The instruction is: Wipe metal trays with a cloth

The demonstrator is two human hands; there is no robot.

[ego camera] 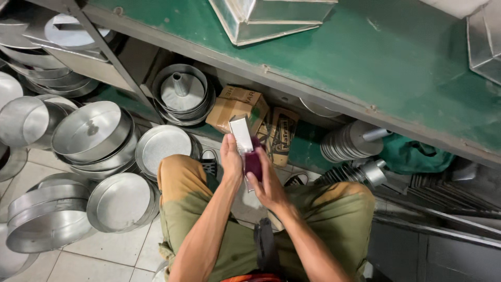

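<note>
Far left, the tiled floor point(104, 250) is packed with round metal pans point(94, 130), some stacked, some tipped on their sides, all bare shiny metal. A wire rack point(78, 36) at the upper left holds more flat lids and trays. Moving in, under the edge of the green workbench point(396, 68), there's a nest of tube pans point(182, 93) with the centre cone sticking up, and right beside it a couple of cardboard boxes point(236, 107).

Middle of the shot is where the action is. The left hand point(231, 159) is curled around a narrow strip of sheet metal point(241, 133), thumb pressed along its side, holding it upright above the knees. The right hand point(269, 185) is closed around a small dark maroon pad point(253, 163), fingers wrapped over it, pressing it against the lower part of the strip. So strip and pad are touching, held in the air between the person's legs, not resting on anything.

As for progress: my guess is the rubbing is partway along. The pad sits low on the strip and the upper end looks bright, but I honestly can't tell what's been covered and what hasn't.

Right of the hands, under the bench, a stack of ribbed metal discs point(347, 142) lies on its side, then a bunched green cloth point(415, 155). On top of the bench sit folded sheet-metal boxes point(271, 18).
</note>
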